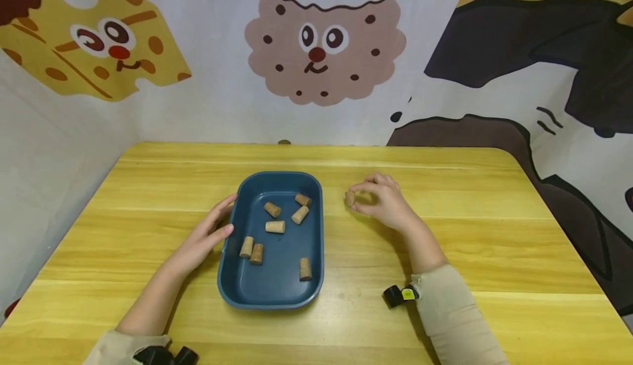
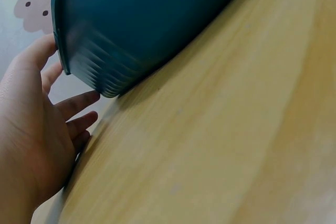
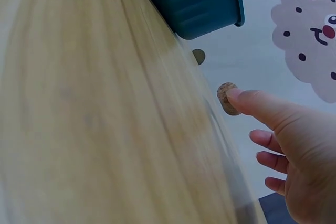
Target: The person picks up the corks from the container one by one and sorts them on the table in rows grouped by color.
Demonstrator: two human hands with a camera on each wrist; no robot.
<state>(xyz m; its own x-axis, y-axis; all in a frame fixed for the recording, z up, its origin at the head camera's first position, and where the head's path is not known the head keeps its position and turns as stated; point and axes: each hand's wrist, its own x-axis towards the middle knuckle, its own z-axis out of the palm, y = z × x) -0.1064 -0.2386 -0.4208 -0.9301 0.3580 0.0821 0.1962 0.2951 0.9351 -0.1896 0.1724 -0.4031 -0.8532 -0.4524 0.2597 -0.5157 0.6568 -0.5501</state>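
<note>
Toward the far edge of the wood-grained desk (image 1: 494,244), right hand (image 1: 388,201) pinches one stubby, speckled cork (image 1: 350,198) between thumb and finger. Nearer the left edge: blue tray (image 1: 277,288), rectangular, round-cornered, outer wall ribbed; seven tapered corks (image 1: 275,226) lie scattered on its smooth floor. Left hand (image 1: 205,238), fingers extended, touches the tray's left side.

Yellow wood-grain table (image 1: 356,277); white wall (image 1: 212,115) behind, cartoon-printed.
</note>
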